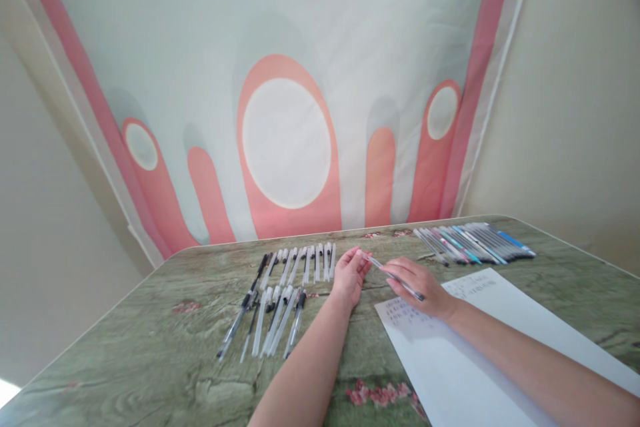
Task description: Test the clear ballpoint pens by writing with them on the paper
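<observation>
My left hand and my right hand meet over the middle of the table, both pinched on one clear pen held between them. The left fingers grip its far tip, the right fingers its barrel. Just left of my left hand lie several clear pens with white and black caps in rows. A white sheet of paper with faint writing lies under my right wrist and forearm.
Several coloured pens lie in a row at the table's far right. The green marbled table ends at a rounded far edge. A pink and pale cloth hangs behind it, between beige walls.
</observation>
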{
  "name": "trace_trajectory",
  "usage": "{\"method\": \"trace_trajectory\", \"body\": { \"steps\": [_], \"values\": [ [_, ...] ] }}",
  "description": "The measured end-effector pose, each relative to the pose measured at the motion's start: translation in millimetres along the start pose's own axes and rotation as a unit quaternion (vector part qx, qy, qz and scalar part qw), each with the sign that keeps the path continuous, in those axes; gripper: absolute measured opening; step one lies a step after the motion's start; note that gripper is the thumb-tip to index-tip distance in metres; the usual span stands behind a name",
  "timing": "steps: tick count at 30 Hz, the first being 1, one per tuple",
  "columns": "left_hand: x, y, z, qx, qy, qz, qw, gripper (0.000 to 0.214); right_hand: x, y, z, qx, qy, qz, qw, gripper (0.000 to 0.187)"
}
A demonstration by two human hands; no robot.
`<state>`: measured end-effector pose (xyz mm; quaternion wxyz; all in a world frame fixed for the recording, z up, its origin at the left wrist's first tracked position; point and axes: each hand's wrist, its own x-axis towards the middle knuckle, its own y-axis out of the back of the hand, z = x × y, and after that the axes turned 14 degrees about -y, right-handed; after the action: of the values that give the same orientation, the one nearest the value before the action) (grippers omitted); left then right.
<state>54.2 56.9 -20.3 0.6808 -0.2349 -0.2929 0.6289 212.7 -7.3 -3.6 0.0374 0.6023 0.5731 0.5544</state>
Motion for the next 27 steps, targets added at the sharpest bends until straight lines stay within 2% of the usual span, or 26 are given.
{"method": "trace_trajectory", "body": {
  "steps": [20, 27],
  "values": [
    [-4.2, -2.3, -0.4, 0.052, 0.0, -0.042, 0.998, 0.034, 0.8, 1.3, -0.2, -0.008, 0.009, 0.007, 1.0, 0.03],
    [-9.2, -5.6, 2.8, 0.049, 0.024, -0.083, 0.995, 0.039, 2.3, 2.0, -2.4, -0.025, 0.007, 0.0, 1.0, 0.033]
  ]
}}
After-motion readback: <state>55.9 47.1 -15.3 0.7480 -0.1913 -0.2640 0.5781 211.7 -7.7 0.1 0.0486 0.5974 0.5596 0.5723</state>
